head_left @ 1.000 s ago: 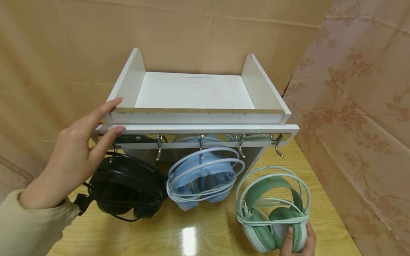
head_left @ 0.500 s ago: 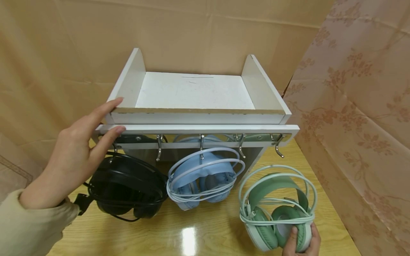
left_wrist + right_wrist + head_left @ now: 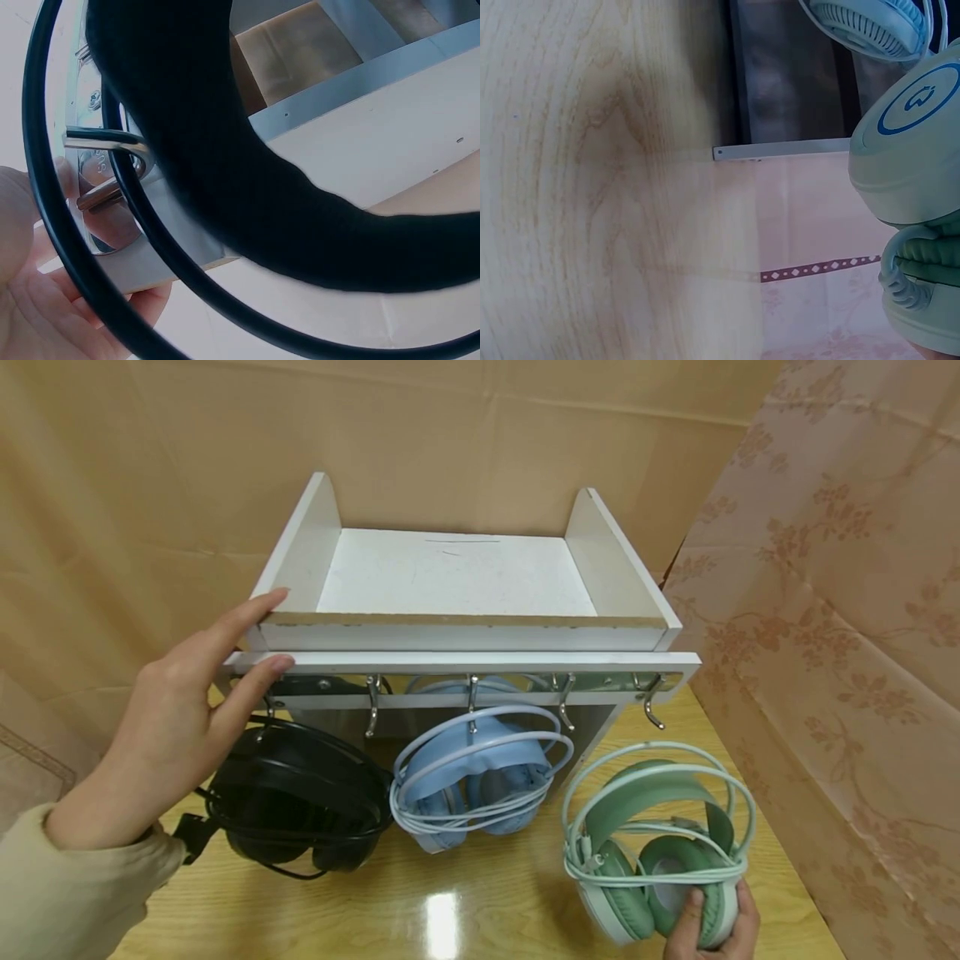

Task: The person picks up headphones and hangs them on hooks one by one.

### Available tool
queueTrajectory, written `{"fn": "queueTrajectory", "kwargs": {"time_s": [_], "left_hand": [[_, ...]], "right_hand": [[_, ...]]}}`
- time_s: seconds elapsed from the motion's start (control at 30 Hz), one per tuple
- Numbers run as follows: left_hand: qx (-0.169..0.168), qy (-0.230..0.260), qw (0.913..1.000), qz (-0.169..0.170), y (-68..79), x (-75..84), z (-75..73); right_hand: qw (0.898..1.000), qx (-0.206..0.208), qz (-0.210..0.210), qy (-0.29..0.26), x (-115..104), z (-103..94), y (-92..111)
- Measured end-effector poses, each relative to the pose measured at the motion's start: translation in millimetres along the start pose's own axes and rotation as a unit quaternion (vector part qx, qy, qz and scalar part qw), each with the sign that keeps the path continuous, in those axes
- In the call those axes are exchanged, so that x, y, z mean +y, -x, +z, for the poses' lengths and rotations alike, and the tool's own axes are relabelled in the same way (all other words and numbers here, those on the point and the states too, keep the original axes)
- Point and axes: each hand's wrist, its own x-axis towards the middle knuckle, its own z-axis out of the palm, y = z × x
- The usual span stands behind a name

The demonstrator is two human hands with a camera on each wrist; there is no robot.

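My left hand [image 3: 176, 706] grips the front left corner of a white shelf [image 3: 465, 637]. One finger lies along its top edge and the thumb is on the hook rail's front. In the left wrist view the fingers [image 3: 64, 307] wrap the rail's end, behind a black headband. At lower right in the head view, my right hand [image 3: 712, 927] pinches the right ear cup of green headphones [image 3: 645, 802], held above the table, pale green cable bundled round them. Their pale cups [image 3: 911, 142] fill the right side of the right wrist view; that hand is mostly hidden there.
Black headphones [image 3: 300, 785] hang at the rail's left hook, and blue headphones [image 3: 480, 768] at the middle one. Bare metal hooks [image 3: 652, 702] show further right on the rail. The shelf stands on a wood-grain table [image 3: 360, 910], with a floral cloth [image 3: 847, 677] at right.
The green headphones have shifted right and slightly up toward the rail, turning a little in my right hand. My left hand, the shelf and the hanging headphones stay put.
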Motion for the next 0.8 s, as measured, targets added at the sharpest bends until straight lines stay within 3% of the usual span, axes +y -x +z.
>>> {"fn": "queueTrajectory", "kwargs": {"time_s": [0.8], "left_hand": [[0.002, 0.009, 1.0, -0.001, 0.2, 0.3, -0.3]], "right_hand": [[0.999, -0.001, -0.003, 0.043, -15.7, 1.8, -7.4]]}}
